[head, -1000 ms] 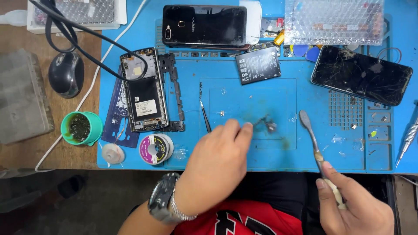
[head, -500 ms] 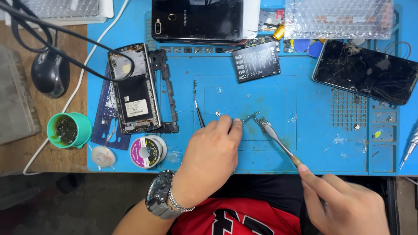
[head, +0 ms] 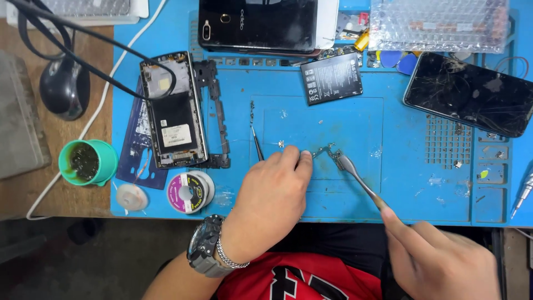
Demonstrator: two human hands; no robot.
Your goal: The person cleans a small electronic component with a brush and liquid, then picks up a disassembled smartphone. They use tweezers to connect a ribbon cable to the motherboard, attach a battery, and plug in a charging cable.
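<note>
A view from above of a bench covered by a blue work mat [head: 388,183]. The person's left hand [head: 269,200], with a wristwatch [head: 205,250] on its wrist, rests on the mat, its fingertips [head: 304,158] pressed together down on a small metal part [head: 326,150] near the mat's middle. The right hand [head: 441,264], low at the right edge, pinches the handle of a thin metal pry tool [head: 361,182]; the tool's flat tip touches the same small part. Tweezers [head: 257,143] lie just left of the left hand.

An opened phone body [head: 173,111], with a white rectangular label on its dark middle, lies at the left of the mat. A black rectangular battery [head: 332,79] with small white print lies above the centre. A round solder spool [head: 189,191] with a purple label sits below the opened phone. A phone with a cracked screen [head: 472,94] lies at the right, below a bubble-wrap package [head: 438,25]. A green pot [head: 88,162] stands off the mat at left.
</note>
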